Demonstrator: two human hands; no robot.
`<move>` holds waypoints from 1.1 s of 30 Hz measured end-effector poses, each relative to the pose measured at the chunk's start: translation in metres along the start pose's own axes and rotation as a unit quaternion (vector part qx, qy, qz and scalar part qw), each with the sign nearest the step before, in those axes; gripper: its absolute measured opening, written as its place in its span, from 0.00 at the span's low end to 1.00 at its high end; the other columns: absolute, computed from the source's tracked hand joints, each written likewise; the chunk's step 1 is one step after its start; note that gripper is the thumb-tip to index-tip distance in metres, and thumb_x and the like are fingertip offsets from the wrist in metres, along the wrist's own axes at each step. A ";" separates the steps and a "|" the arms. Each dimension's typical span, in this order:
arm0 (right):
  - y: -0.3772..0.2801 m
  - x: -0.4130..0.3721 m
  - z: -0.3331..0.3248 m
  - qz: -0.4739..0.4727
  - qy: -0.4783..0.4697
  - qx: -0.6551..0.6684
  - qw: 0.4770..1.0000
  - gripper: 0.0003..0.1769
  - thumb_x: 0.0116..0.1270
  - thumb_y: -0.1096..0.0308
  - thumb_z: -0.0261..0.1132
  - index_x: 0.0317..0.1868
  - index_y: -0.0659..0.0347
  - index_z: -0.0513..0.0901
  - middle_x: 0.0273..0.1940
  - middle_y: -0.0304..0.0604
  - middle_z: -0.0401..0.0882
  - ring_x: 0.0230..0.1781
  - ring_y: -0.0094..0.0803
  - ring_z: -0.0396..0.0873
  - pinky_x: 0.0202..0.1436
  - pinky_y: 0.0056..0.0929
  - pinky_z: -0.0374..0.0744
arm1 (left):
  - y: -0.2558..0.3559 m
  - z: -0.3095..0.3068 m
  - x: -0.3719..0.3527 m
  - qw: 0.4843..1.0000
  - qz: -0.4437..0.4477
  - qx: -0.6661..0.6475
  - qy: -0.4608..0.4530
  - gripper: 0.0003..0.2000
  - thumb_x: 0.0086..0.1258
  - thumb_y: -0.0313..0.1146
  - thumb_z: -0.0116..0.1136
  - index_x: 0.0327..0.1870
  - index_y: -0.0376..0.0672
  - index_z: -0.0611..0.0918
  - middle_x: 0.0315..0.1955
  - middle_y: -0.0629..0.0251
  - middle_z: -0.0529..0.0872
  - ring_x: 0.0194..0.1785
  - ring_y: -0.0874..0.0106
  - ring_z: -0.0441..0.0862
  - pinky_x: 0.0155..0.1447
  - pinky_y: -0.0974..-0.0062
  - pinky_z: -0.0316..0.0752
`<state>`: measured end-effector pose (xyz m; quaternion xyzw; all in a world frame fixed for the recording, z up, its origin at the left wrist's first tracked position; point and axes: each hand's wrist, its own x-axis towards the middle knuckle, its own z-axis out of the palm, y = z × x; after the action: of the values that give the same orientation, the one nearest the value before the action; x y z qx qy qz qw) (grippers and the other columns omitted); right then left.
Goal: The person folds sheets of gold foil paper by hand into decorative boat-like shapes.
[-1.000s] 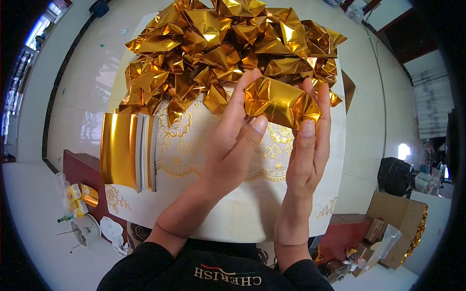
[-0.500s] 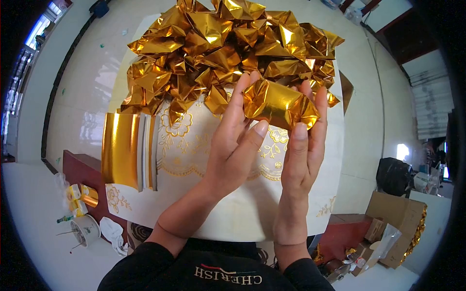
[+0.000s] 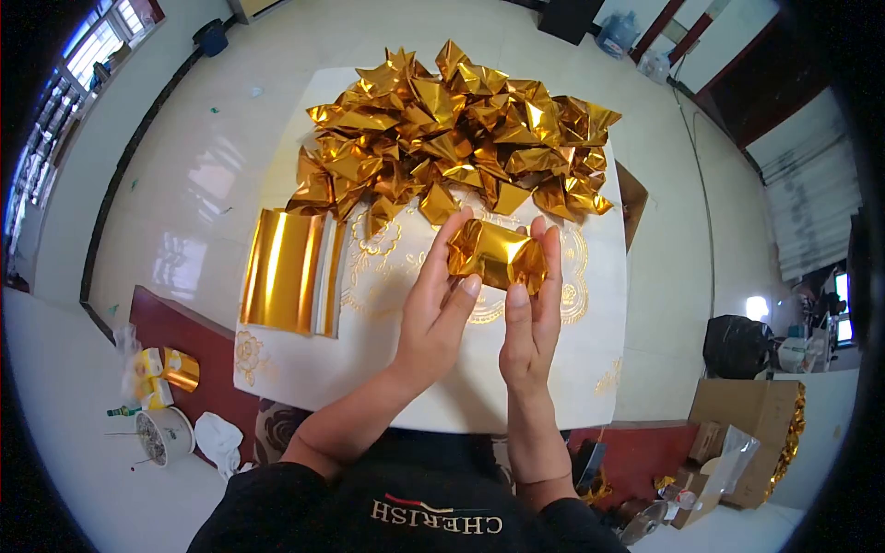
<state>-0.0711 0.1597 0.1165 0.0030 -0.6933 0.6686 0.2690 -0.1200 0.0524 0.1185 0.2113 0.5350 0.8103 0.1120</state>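
Between both hands is a folded gold foil paper ingot point(image 3: 498, 254), shiny, with crumpled ends. My left hand point(image 3: 431, 323) cups its left end, with the thumb at the near lower edge and the fingers behind. At the right end, my right hand point(image 3: 531, 336) holds it the same way, thumb up against the near edge. Beyond the hands lies a large heap of similar folded gold foil paper point(image 3: 461, 115) with pointed corners. A stack of flat gold foil sheets point(image 3: 284, 272) rests to the left, its pale layers showing along the right side.
A white tablecloth with gold flower patterns covers the table point(image 3: 585, 369). On the left, a red surface point(image 3: 180, 323) carries a gold roll point(image 3: 181, 370) and a white bucket point(image 3: 166, 437). Cardboard boxes point(image 3: 745, 410) and a black bag point(image 3: 737, 346) stand at the right.
The view has shifted, so the table and heap look smaller and more floor shows. Both hands still hold the foil ingot, which appears lower and slightly left in view.
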 end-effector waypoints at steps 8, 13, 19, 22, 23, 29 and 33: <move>-0.021 -0.028 0.031 -0.004 -0.029 0.002 1.000 0.39 0.79 0.70 0.53 0.81 0.72 0.43 0.81 0.58 0.46 0.82 0.43 0.49 0.82 0.38 0.51 | 0.032 -0.019 -0.033 0.999 -0.011 -0.029 0.021 0.31 0.76 0.24 0.47 0.78 0.31 0.54 0.73 0.53 0.66 0.76 0.66 0.64 0.79 0.67 0.54; -0.033 -0.037 0.040 0.005 -0.025 0.066 0.997 0.40 0.77 0.73 0.56 0.81 0.72 0.44 0.81 0.58 0.47 0.82 0.44 0.49 0.82 0.38 0.51 | 0.040 -0.025 -0.046 0.996 0.000 -0.071 0.046 0.32 0.73 0.22 0.48 0.78 0.31 0.55 0.72 0.52 0.67 0.76 0.64 0.64 0.80 0.65 0.53; -0.026 -0.053 0.043 0.019 -0.036 0.027 0.999 0.43 0.75 0.70 0.60 0.80 0.73 0.44 0.80 0.59 0.50 0.82 0.43 0.52 0.81 0.39 0.53 | 0.041 -0.036 -0.048 0.969 -0.081 -0.218 0.081 0.31 0.75 0.22 0.47 0.78 0.33 0.55 0.71 0.51 0.68 0.73 0.62 0.68 0.77 0.63 0.61; -0.021 -0.059 0.047 0.016 -0.040 0.014 0.999 0.44 0.71 0.70 0.65 0.80 0.70 0.51 0.79 0.58 0.55 0.80 0.45 0.56 0.80 0.39 0.57 | 0.033 -0.048 -0.048 0.945 -0.152 -0.272 0.104 0.29 0.77 0.25 0.46 0.78 0.33 0.56 0.68 0.52 0.71 0.71 0.63 0.72 0.74 0.62 0.67; -0.021 -0.060 0.046 0.010 -0.062 -0.029 0.998 0.43 0.70 0.71 0.66 0.79 0.69 0.53 0.79 0.58 0.57 0.80 0.46 0.57 0.80 0.39 0.58 | 0.032 -0.050 -0.048 0.935 -0.178 -0.285 0.114 0.28 0.78 0.26 0.46 0.78 0.34 0.57 0.67 0.52 0.73 0.70 0.63 0.73 0.73 0.62 0.68; -0.024 -0.060 0.045 -0.023 -0.090 -0.162 0.982 0.45 0.62 0.70 0.73 0.77 0.63 0.62 0.76 0.55 0.63 0.78 0.49 0.62 0.78 0.41 0.64 | 0.020 -0.065 -0.042 0.908 -0.260 -0.308 0.115 0.22 0.82 0.32 0.42 0.73 0.35 0.68 0.66 0.54 0.77 0.68 0.62 0.77 0.71 0.61 0.73; -0.019 -0.058 0.040 0.005 -0.084 -0.164 0.983 0.49 0.58 0.69 0.77 0.78 0.62 0.62 0.76 0.54 0.64 0.77 0.48 0.63 0.78 0.41 0.65 | 0.010 -0.075 -0.037 0.873 -0.286 -0.389 0.061 0.21 0.83 0.34 0.42 0.72 0.34 0.70 0.66 0.53 0.78 0.68 0.62 0.77 0.72 0.61 0.72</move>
<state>-0.0295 0.0995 0.1137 0.0118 -0.8134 0.5448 0.2035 -0.1219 -0.0282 0.0936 -0.0617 0.2191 0.8967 0.3795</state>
